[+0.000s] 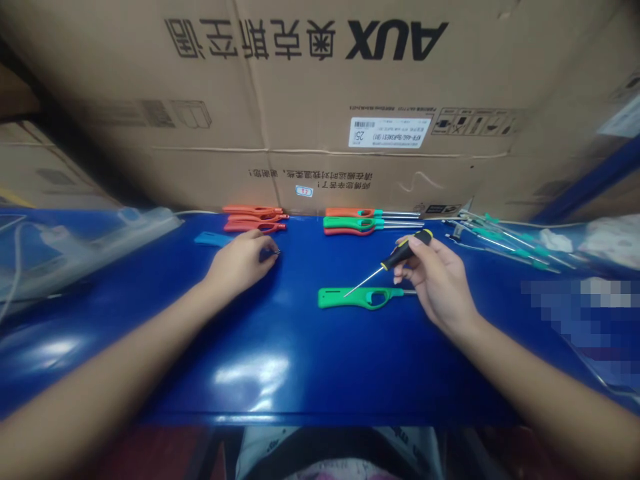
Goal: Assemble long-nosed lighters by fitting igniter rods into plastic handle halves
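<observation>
My right hand (443,283) holds a screwdriver (400,254) with a black and yellow handle. Its thin shaft slants down to the left, with the tip over a green gas lighter (340,298) lying flat on the blue table. Part of that lighter's metal tube is behind my right hand. My left hand (245,260) is closed near the tabletop, fingertips together; a tiny dark bit shows at them, too small to name. Beside this hand lies a blue lighter casing (213,239), partly covered by it. Several red lighter casings (255,227) lie just beyond.
Behind the right hand, a stack of finished-looking lighters (350,223) in orange, green and red lies along a large cardboard box (310,120). Metal tubes with teal parts (515,243) are heaped at right. A clear plastic tray (100,250) stands at left.
</observation>
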{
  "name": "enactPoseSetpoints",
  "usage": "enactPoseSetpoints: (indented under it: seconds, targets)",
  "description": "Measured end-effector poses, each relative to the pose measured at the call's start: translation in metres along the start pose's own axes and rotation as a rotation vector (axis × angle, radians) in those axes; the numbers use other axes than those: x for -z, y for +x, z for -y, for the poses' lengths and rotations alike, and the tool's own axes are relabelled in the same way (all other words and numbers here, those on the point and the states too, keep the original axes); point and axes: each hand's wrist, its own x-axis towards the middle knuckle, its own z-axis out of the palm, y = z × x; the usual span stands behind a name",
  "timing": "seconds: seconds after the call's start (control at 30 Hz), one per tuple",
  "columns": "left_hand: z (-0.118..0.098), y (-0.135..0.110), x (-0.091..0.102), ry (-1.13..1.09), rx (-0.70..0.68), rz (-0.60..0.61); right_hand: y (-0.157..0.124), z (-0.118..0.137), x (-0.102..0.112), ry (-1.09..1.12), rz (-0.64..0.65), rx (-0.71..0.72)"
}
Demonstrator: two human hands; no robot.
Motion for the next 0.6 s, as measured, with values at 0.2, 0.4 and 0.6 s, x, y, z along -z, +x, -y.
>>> enactPoseSetpoints:
  seconds: [0.2, 0.4, 0.6]
  targets:
    - [-0.001, -0.0006, -0.0014, -0.023, 0.012, -0.003, -0.0019, 0.0008, -0.0007, 0.012, -0.01, -0.018]
    - [-0.0023, -0.0001, -0.0019, -0.056, 0.02, -0.007, -0.0014, 0.0007, -0.0002, 0.008, 0.003, -0.019]
    - [-0.0029, 0.001, -0.0031, -0.134, 0.014, 0.008, -0.0022, 0.001, -0.0006, 0.001, 0.003, -0.037]
